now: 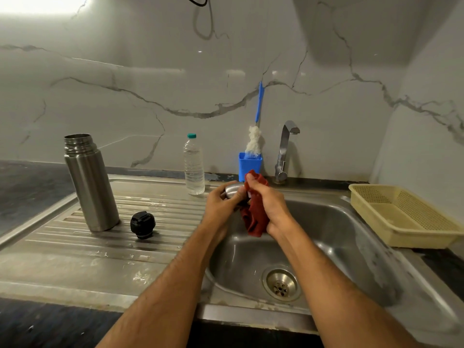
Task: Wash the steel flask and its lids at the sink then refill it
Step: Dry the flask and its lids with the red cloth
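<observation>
Steel flask point(91, 183), a brushed cylinder with no lid on, stands upright on the ribbed, wet drainboard point(75, 247), well left of the fingers; a black ridged stopper point(142, 225) lies just beside its base. Behind the left hand point(222, 205) stands a clear ribbed plastic bottle point(193, 167). That hand's fingers curl round a rounded steel cap point(232, 190) above the sink point(339, 234), while the right hand point(270, 204) grips a rust-red cloth point(254, 219) against it. Beyond the fingers a fluffy bottle brush point(253, 141) rests in a blue holder point(249, 165) beside the tap point(285, 151). Farther right sits a perforated cream tray point(401, 217). Veined marble lines the wall point(150, 84).
</observation>
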